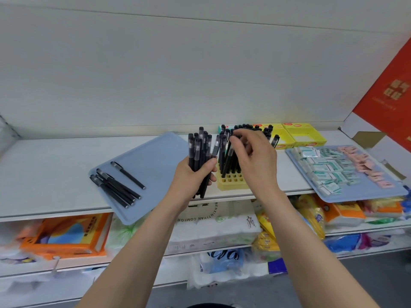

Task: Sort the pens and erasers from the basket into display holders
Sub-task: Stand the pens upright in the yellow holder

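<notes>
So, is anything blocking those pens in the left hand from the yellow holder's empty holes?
Nothing visible. The bundle of pens in the left hand sits beside the yellow holder, whose front holes are open.

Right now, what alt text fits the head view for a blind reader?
A left hand grips a bundle of black pens while the right hand pinches one pen in a yellow slotted holder on a white shelf. A blue tray with loose pens lies to the left, another blue tray of erasers to the right.
</notes>
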Available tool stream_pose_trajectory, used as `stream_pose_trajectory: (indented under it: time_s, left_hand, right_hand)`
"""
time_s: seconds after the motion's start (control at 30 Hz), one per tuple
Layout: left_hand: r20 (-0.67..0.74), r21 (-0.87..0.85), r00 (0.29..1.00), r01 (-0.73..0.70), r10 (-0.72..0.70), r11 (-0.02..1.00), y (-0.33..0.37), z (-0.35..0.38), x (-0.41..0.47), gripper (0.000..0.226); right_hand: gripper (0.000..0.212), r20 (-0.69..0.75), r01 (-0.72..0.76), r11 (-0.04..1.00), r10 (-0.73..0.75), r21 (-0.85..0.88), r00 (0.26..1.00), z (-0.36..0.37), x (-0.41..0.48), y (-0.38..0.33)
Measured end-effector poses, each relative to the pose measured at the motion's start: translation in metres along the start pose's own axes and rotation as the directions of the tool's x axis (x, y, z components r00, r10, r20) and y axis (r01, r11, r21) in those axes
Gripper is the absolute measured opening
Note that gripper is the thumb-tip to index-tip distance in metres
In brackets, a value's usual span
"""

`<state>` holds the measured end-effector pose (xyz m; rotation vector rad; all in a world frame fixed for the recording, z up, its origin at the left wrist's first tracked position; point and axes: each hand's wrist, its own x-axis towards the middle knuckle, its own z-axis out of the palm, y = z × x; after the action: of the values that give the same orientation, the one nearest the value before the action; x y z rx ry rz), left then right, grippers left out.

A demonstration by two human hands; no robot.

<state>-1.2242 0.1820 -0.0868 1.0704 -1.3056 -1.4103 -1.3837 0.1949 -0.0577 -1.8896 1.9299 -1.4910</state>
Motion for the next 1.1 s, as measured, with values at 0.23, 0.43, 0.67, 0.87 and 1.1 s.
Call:
stream_pose_trajectory:
  time_s: [0.23,0.43,0.67,0.87,1.1]
  left_hand:
    - [0.019,0.099,1.000,0.013,-0.015,0.995,0.005,0.014,0.004,0.017]
    - [-0.106,0.043,0.994,0.041,-0.036,0.998,-0.002,0.001,0.012,0.029]
    - [-0.138,-0.045,0.990,-0.011,0.004,0.999,-0.001,0.002,0.011,0.017]
    - [-0.149,-0.013,0.988,0.039,-0.040,0.999,-0.002,-0.004,0.013,0.017]
    - [-0.134,-0.047,0.991,0.008,-0.014,0.999,-0.001,0.002,0.010,0.013]
  right_hand:
    - [0.009,0.180,-0.283,0.866,0.227,0.412,0.957,-0.016,0.008,-0.008]
    - [0.009,-0.126,-0.218,0.929,0.264,0.299,0.956,-0.036,0.008,0.018]
    - [0.011,-0.091,-0.171,0.960,0.194,0.220,0.977,-0.018,0.002,0.024]
    - [0.010,0.051,-0.092,0.991,0.087,0.098,0.995,0.001,-0.005,0.029]
    - [0.012,0.057,-0.076,0.996,0.073,0.049,0.996,0.004,0.001,0.030]
